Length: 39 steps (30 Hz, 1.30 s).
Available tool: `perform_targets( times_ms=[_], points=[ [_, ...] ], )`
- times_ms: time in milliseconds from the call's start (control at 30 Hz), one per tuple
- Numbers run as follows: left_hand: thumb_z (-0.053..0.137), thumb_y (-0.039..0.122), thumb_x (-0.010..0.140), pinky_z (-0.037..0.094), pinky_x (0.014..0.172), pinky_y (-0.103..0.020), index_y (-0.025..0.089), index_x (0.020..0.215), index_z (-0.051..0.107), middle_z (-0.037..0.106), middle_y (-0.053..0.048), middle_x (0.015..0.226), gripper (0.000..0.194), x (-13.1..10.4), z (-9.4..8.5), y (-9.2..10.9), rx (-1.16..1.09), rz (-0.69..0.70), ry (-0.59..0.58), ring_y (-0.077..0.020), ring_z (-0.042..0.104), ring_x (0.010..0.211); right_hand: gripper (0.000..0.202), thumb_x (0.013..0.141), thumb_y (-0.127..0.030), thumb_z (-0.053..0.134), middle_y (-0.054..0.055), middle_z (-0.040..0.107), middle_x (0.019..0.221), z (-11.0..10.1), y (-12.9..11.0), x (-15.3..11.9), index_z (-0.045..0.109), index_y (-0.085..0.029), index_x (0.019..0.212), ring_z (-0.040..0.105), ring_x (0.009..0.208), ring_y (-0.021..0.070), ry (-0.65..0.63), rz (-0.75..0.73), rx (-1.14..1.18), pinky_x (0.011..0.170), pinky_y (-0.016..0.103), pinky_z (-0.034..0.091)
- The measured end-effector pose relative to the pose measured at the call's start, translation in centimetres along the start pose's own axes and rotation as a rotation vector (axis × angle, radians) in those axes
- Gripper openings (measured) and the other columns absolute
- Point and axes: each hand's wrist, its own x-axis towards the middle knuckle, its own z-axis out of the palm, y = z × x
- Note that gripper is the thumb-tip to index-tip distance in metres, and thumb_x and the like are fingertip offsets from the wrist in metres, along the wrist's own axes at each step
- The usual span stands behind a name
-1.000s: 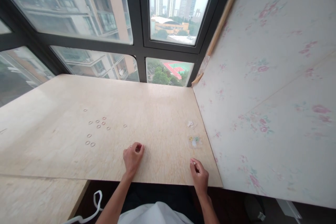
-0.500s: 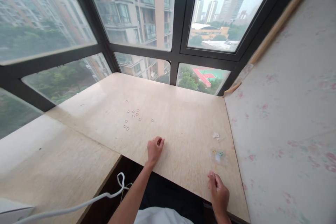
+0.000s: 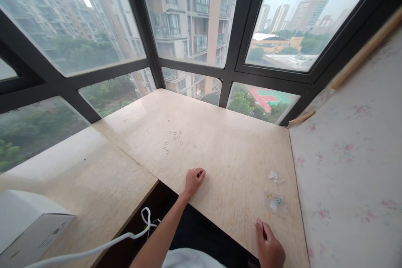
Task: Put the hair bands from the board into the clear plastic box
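My left hand (image 3: 194, 179) rests on the wooden tabletop near its front edge, fingers curled closed with a small dark gap under the thumb. Beyond it lie several small thin rings (image 3: 181, 143), mostly pale, along with a reddish ring (image 3: 179, 137). At the right, my right hand (image 3: 270, 243) is closed, thumb pressed along the bent fingers. Whatever either hand may hold is hidden. Past the right hand sits a clear plastic tray or bag (image 3: 282, 208) with yellow and green ring-like pieces. Small white pieces (image 3: 273, 176) lie just behind it.
The wooden tabletop (image 3: 226, 142) meets dark-framed windows behind and a flowered wall (image 3: 354, 176) on the right. A white box (image 3: 47, 226) stands at lower left. A white cable (image 3: 116, 238) crosses the gap at the front edge.
The view has swung left, so the scene sits farther right and more of the white box shows. Both hands keep their closed pose and place on the table.
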Motion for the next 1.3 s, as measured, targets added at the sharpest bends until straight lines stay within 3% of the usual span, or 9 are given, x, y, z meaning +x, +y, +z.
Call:
perform_targets(
  times_ms=[167, 433, 567, 800, 1033, 1300],
  points=[
    [0.050, 0.032, 0.083, 0.047, 0.063, -0.026, 0.017, 0.085, 0.070, 0.071, -0.005, 0.083, 0.024, 0.7, -2.4, -1.7, -0.178, -0.023, -0.065, -0.0154, 0.061, 0.070, 0.062, 0.081, -0.068, 0.030, 0.009, 0.073, 0.072, 0.1, -0.1, 0.0, 0.073, -0.023, 0.083, 0.060, 0.053, 0.0237, -0.002, 0.036, -0.013, 0.049, 0.030, 0.038],
    [0.049, 0.021, 0.081, 0.050, 0.077, -0.031, 0.015, 0.104, 0.064, 0.066, -0.008, 0.100, 0.028, 3.6, -9.7, -7.2, 0.129, -0.266, 0.183, -0.0158, 0.062, 0.074, 0.059, 0.080, -0.067, 0.032, 0.009, 0.072, 0.073, -0.2, -0.5, 0.1, 0.073, -0.025, 0.081, 0.058, 0.052, 0.0236, 0.010, 0.059, -0.017, 0.048, 0.031, 0.037],
    [0.050, 0.017, 0.079, 0.046, 0.083, -0.033, 0.015, 0.107, 0.064, 0.063, -0.012, 0.106, 0.031, 4.5, -12.2, -9.4, 0.274, -0.341, 0.201, -0.0199, 0.061, 0.082, 0.057, 0.079, -0.067, 0.034, 0.010, 0.072, 0.072, 0.0, -0.2, 0.1, 0.073, -0.026, 0.080, 0.058, 0.051, 0.0233, 0.023, 0.059, -0.011, 0.047, 0.030, 0.037],
    [0.045, 0.025, 0.086, 0.044, 0.077, -0.031, 0.017, 0.104, 0.065, 0.058, -0.012, 0.112, 0.027, 5.2, -12.6, -10.0, 0.417, -0.331, 0.135, -0.0234, 0.059, 0.096, 0.057, 0.079, -0.066, 0.034, 0.010, 0.072, 0.072, 0.1, -0.4, 0.1, 0.073, -0.025, 0.080, 0.057, 0.050, 0.0232, 0.044, 0.078, -0.040, 0.047, 0.031, 0.037],
    [0.042, 0.024, 0.087, 0.040, 0.066, -0.030, 0.017, 0.086, 0.063, 0.062, -0.010, 0.098, 0.022, 6.1, -13.0, -9.8, 0.486, -0.254, -0.001, -0.0223, 0.059, 0.084, 0.056, 0.080, -0.063, 0.034, 0.010, 0.071, 0.067, -0.2, -0.7, 0.2, 0.074, -0.023, 0.081, 0.055, 0.049, 0.0227, 0.005, 0.062, -0.090, 0.047, 0.030, 0.035],
    [0.051, 0.017, 0.076, 0.036, 0.061, -0.028, 0.019, 0.067, 0.057, 0.063, -0.005, 0.077, 0.011, 7.3, -14.3, -9.6, 0.504, -0.179, -0.184, -0.0197, 0.057, 0.072, 0.059, 0.084, -0.062, 0.031, 0.009, 0.068, 0.061, -0.2, -0.9, 0.1, 0.074, -0.023, 0.078, 0.053, 0.046, 0.0205, 0.049, 0.012, -0.129, 0.047, 0.028, 0.033]
  ],
)
